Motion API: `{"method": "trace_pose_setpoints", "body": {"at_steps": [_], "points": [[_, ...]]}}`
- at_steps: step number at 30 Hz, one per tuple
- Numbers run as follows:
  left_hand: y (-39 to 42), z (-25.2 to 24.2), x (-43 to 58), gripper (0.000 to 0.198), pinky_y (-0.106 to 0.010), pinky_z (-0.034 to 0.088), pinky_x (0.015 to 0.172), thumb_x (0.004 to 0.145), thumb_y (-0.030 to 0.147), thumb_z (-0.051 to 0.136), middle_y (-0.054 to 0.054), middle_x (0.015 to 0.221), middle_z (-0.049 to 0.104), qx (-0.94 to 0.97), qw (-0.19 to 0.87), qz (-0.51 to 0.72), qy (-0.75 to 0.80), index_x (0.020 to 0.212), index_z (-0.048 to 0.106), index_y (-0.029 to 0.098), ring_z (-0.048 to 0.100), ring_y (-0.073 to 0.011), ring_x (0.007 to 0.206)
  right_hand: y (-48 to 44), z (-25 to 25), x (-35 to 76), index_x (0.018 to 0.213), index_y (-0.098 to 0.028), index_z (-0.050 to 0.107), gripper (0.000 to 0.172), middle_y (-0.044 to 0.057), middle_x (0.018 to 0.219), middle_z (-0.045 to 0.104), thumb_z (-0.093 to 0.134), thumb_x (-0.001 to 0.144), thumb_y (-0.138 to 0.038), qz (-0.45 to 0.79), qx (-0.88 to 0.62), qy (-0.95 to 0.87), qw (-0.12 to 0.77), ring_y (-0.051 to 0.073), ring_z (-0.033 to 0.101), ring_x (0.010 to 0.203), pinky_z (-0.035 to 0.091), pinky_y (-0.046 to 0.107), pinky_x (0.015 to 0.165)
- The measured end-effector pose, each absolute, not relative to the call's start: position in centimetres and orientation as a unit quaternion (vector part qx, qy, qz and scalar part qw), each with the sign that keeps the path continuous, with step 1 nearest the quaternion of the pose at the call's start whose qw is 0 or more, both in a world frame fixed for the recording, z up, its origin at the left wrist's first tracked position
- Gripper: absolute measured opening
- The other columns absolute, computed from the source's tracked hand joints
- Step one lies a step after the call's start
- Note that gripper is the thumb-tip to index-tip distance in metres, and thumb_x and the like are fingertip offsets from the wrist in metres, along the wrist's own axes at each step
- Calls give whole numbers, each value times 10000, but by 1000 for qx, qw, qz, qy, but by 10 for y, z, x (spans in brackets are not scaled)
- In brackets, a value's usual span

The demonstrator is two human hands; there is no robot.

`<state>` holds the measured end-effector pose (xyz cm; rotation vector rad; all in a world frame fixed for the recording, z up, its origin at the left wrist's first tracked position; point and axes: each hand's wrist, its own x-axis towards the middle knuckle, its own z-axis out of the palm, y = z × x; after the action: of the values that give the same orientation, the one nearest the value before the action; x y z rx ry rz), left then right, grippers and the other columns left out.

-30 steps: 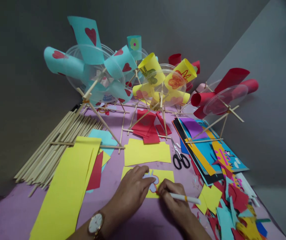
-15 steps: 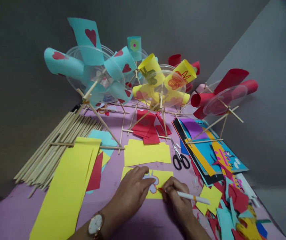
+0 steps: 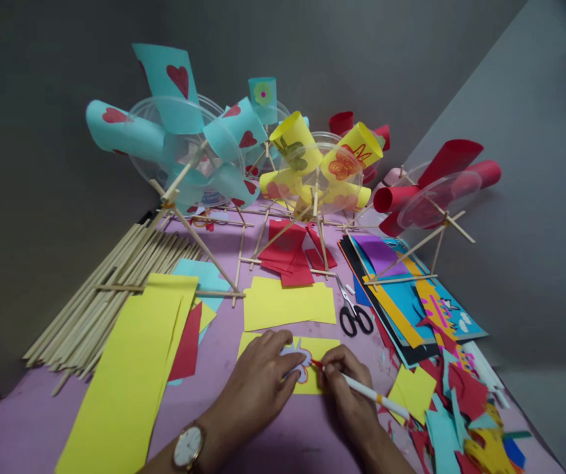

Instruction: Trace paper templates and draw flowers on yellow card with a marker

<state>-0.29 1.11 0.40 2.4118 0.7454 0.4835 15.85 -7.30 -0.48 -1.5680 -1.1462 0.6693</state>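
Note:
My left hand (image 3: 260,374), with a watch (image 3: 188,446) on its wrist, lies fingers extended over a small pale butterfly-shaped cutout (image 3: 306,359), pressing it onto a yellow paper strip (image 3: 329,347). Part of the cutout is hidden under the fingers. In my right hand (image 3: 346,385) is a white-barrelled felt-tip marker (image 3: 362,388), gripped between thumb and fingers. Its red tip touches the right edge of the cutout, where a red-orange outline shows. More yellow strips (image 3: 287,306) lie just beyond. Black-handled scissors (image 3: 356,318) rest ahead of my right hand.
Pinwheels on stick stands, in blue (image 3: 169,131), yellow (image 3: 317,164) and red (image 3: 441,191), stand across the back. Wooden sticks (image 3: 109,296) are piled at left near long yellow sheets (image 3: 119,375). Coloured sheets (image 3: 386,296) and paper scraps (image 3: 460,401) cover the right side.
The marker tip has moved up along the cutout's right edge, and the barrel now tilts more steeply. My left hand stays on the cutout. The view has shifted slightly.

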Motion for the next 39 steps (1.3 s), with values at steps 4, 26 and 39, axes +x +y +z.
{"method": "trace_pose_setpoints", "body": {"at_steps": [4,26,39], "points": [[11,3,-3,254,-404,412,869,888,206,511,-56,1109,545,900,283,181,278,1099,624,291,492,-242,1044,-72,-3,159,602,-209,519,162,-58,472,467,476,759,-204,244,-656,-531,477,123,459,427,312,230,438],[15,2,0,290,-418,460,827,864,157,517,-86,1095,545,916,234,181,271,1112,625,263,524,-255,1001,-66,-5,159,854,-196,637,182,50,749,695,475,924,-241,147,-648,-542,515,188,642,690,493,277,632],[15,-2,-3,285,-430,476,859,863,200,549,-90,1105,573,908,240,211,270,1147,543,197,543,-252,1011,-64,2,160,831,-193,630,219,59,681,671,444,922,-121,54,-613,-680,398,196,571,612,437,297,583]]}}
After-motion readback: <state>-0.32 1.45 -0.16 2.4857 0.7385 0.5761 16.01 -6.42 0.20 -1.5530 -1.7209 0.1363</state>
